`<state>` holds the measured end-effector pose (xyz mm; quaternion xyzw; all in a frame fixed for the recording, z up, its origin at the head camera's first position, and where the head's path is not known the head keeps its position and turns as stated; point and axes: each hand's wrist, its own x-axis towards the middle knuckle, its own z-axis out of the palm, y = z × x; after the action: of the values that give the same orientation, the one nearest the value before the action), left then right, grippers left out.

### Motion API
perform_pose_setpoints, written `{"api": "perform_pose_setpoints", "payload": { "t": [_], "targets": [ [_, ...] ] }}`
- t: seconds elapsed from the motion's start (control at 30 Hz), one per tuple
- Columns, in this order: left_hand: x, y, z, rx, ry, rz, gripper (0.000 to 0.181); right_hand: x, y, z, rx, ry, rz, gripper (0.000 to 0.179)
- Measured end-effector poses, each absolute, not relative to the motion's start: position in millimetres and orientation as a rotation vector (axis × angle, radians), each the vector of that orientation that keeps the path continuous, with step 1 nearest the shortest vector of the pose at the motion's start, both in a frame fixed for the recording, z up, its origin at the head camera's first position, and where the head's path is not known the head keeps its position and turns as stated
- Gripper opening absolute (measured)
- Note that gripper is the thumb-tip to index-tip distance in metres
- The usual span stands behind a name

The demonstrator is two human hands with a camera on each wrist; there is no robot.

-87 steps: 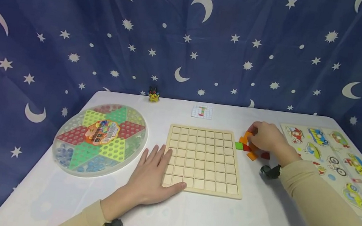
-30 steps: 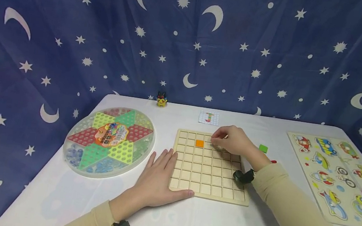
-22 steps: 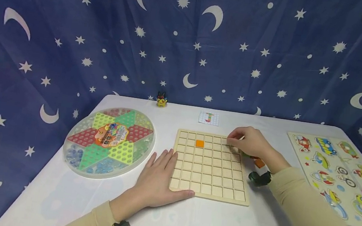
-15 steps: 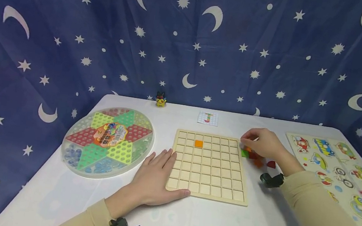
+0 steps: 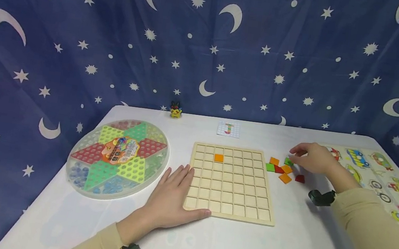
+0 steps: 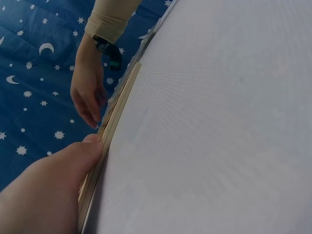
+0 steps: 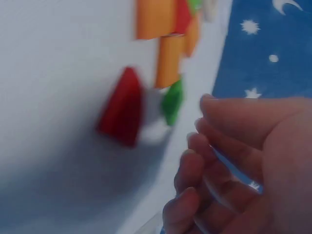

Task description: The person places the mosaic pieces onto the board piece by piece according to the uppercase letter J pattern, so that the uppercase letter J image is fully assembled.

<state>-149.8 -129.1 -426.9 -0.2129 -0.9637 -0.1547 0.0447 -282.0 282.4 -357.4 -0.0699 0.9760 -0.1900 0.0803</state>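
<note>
At left, a round plastic board with a coloured star (image 5: 100, 174). Your left hand (image 5: 168, 198), fingers straight and spread, rests on the left edge of the square pale-wood grid board (image 5: 231, 186); a square orange tile (image 5: 219, 158) sits second row from far, third column. Beyond its right edge: loose orange, red and green tiles (image 5: 285, 178). Your right hand (image 5: 311, 157), thumb apart from fingertips, is just beside a green one.

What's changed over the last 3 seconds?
An orange tile now lies on the board, where none was. The right hand went from the loose tiles to the board, then back right to them, seemingly empty. Unchanged: left hand at the board's near left corner.
</note>
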Motion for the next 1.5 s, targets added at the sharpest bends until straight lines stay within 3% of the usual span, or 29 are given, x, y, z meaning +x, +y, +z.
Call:
{"api": "perform_pose_setpoints", "payload": {
  "t": [0.47,1.07,1.5],
  "targets": [
    [-148.7,-128.9,-426.2,-0.66,-2.937,-0.465,0.124,-277.8,282.3,-364.9,-0.355,2.883,-0.389,0.041],
    [-148.9,-129.4,-427.3,-0.638,-2.941,-0.452,0.124,-285.1,278.8,-367.2,-0.224,2.873,-0.571,0.03],
    [-149.3,-129.6,-425.8,-0.658,-2.947,-0.459,0.123,-273.6,226.2,-361.8,-0.495,2.864,-0.759,0.017]
  ]
}}
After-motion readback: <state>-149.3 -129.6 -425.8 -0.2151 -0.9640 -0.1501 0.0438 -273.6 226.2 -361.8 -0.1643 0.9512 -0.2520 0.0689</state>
